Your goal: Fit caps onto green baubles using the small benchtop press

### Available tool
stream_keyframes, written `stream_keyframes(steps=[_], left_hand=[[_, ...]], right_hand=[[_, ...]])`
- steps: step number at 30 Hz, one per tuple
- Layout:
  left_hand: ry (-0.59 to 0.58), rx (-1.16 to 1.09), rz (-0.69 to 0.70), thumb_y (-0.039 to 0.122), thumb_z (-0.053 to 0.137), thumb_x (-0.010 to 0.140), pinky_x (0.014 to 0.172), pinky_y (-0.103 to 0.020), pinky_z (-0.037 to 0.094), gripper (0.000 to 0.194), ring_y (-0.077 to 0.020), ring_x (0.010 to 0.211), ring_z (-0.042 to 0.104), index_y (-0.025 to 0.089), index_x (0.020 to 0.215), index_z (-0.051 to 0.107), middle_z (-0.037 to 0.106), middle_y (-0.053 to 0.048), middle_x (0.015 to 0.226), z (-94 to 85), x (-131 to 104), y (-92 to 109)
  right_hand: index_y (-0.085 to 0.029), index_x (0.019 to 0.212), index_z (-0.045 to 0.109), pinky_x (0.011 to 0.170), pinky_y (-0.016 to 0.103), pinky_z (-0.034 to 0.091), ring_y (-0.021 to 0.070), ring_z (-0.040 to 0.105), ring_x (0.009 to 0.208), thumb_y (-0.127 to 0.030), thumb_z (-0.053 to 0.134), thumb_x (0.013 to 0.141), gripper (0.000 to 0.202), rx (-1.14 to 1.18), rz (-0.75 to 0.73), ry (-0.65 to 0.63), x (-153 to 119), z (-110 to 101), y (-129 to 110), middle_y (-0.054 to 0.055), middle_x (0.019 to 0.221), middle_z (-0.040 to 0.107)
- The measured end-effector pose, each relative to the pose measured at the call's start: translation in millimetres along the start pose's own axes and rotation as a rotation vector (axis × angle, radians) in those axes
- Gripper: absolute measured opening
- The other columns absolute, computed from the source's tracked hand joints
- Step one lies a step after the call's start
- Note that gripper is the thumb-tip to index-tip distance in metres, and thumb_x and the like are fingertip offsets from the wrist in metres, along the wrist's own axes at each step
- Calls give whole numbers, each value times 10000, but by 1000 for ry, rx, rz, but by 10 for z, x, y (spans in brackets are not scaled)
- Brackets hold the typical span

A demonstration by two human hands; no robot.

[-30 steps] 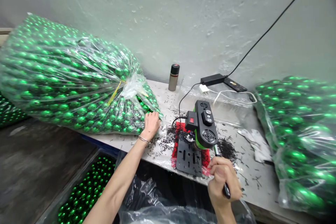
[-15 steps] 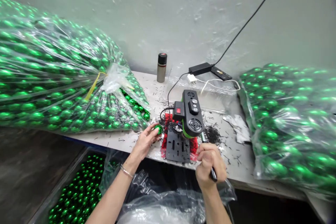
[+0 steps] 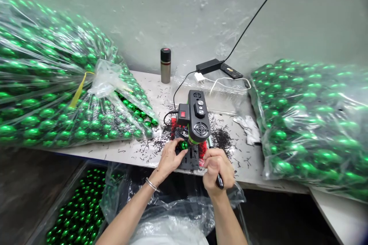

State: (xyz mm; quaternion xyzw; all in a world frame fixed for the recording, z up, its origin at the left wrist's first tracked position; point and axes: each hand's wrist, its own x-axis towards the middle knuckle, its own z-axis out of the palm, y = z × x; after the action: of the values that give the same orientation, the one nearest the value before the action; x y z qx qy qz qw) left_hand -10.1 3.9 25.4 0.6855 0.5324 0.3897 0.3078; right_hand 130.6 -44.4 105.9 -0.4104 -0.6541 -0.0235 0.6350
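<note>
— While clear plastic sheeting (image 3: 169, 229) fills the foreground, what's beside it?

— One bin (image 3: 57, 208) lower left, holding green balls (image 3: 76, 206), too many to count

— Hands?

— Right hand (image 3: 219, 170): fingers wrapped round the lever grip (image 3: 220, 182), which slants toward the person. Left hand (image 3: 170, 157): thumb and fingertips pinching one green ball (image 3: 184, 145), silver bangle (image 3: 152, 185) at the wrist

— Ball position, axis?

— Just left of the black press head (image 3: 197, 116), at its near end, over the slotted plate (image 3: 192, 160); can't tell if it touches. Round, top's direction hidden. Head's long axis runs away from the person, two vent grilles (image 3: 201, 129)

— Writing?

— White mark behind the ball, partly covered, unreadable; one red switch (image 3: 183, 114), print too small

— Bench?

— Red mat (image 3: 202, 148) under the plate, black scraps (image 3: 221, 139) both sides. Two bags of green balls: left bag (image 3: 43, 95) with one yellow strip (image 3: 77, 93), right bag (image 3: 310, 122) next to a white cloth (image 3: 249, 129)

— Far side?

— One white plug (image 3: 199, 77), one black adapter (image 3: 208, 66), one flat black device (image 3: 231, 71); one upright bottle (image 3: 165, 67) near the wall (image 3: 161, 7), red mark on its cap illegible
</note>
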Motion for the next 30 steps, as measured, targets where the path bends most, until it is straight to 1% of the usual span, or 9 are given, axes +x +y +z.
stream_keyframes(steps=[4, 6, 10, 12, 16, 20, 23, 27, 30], left_hand=[[67, 23, 52, 268, 686, 842, 871, -407, 511, 269, -254, 956, 656, 196, 1096, 636, 714, -71, 1016, 79, -14, -59], [87, 36, 100, 275, 680, 857, 882, -412, 504, 274, -253, 966, 658, 195, 1115, 634, 718, -75, 1037, 98, -33, -93], [67, 70, 235, 312, 665, 895, 971, -453, 464, 332, -267, 1059, 649, 201, 1207, 634, 715, -102, 1148, 93, -60, -171], [58, 74, 264, 344, 662, 906, 983, -465, 456, 341, -271, 1072, 646, 195, 1213, 646, 714, -112, 1164, 83, -59, -200], [29, 57, 294, 409, 679, 893, 952, -460, 472, 363, -271, 1038, 646, 202, 1193, 678, 726, -111, 1117, 69, -38, -203], [-17, 54, 278, 426, 704, 872, 894, -430, 487, 380, -266, 995, 633, 207, 1182, 694, 731, -104, 1059, 63, -23, -161], [-17, 52, 272, 418, 718, 861, 895, -431, 481, 378, -267, 987, 626, 203, 1172, 699, 729, -103, 1051, 63, -21, -149], [-7, 34, 278, 420, 716, 862, 902, -432, 484, 385, -268, 987, 625, 189, 1169, 695, 727, -108, 1048, 68, -21, -163], [-7, 21, 280, 424, 709, 867, 908, -437, 490, 381, -268, 995, 624, 191, 1168, 693, 727, -107, 1044, 71, -19, -169]], right_hand=[[-186, 718, 491, 577, 264, 411, 109, 529, 646, -103, 433, 930, 235, -10, -6, -15, -14, -2, 2, 3, 694, 535], [-183, 721, 494, 585, 265, 413, 108, 529, 655, -99, 433, 928, 232, -16, -11, -20, -17, -5, 2, 5, 703, 536], [-182, 725, 495, 593, 265, 414, 108, 528, 664, -94, 435, 925, 227, -15, -8, -32, -25, -15, 4, 5, 711, 534], [-183, 727, 493, 599, 267, 416, 107, 524, 665, -92, 435, 924, 225, -10, 1, -33, -35, -15, 6, 6, 718, 535], [-185, 729, 489, 619, 280, 426, 109, 524, 667, -100, 428, 928, 225, -5, 2, -14, -85, 3, 29, 9, 731, 540], [-185, 733, 489, 640, 291, 438, 108, 524, 666, -125, 409, 945, 234, -10, -30, -5, -163, 33, 87, 10, 737, 538], [-189, 729, 487, 666, 308, 452, 111, 522, 657, -148, 388, 959, 253, -28, -59, -1, -225, 46, 146, 4, 719, 525], [-198, 726, 483, 639, 308, 450, 118, 513, 643, -180, 363, 969, 271, -50, -95, -19, -317, 54, 228, 11, 729, 536], [-198, 715, 477, 682, 323, 473, 116, 519, 647, -198, 354, 977, 289, -75, -113, -8, -391, 72, 276, 11, 743, 551]])
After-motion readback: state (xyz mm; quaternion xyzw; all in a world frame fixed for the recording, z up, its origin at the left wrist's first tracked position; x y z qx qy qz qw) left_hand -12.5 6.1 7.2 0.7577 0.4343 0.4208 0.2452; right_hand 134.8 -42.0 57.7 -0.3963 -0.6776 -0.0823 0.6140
